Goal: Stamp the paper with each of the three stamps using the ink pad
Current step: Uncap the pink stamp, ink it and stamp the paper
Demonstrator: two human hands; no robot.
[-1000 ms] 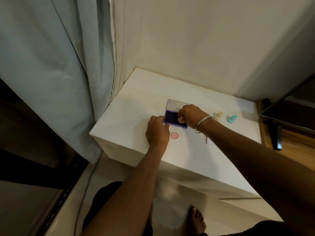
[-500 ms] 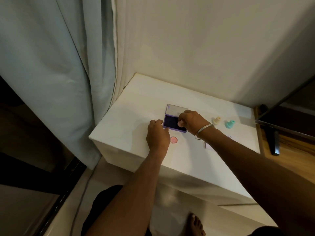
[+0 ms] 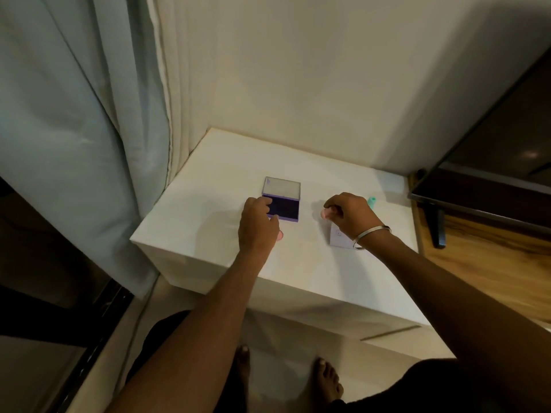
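The pink stamp is pinched in the right grip, above the paper; a square, vertical press is advised. The left grip, fingers loosely bent, steadies the ink pad.

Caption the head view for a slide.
Left hand steadies the open ink pad; right hand carries a pink stamp toward the paper.

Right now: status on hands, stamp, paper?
Left hand steadies open ink pad. Right hand pinches pink stamp, above paper. Teal stamp waiting. Nothing blocking.
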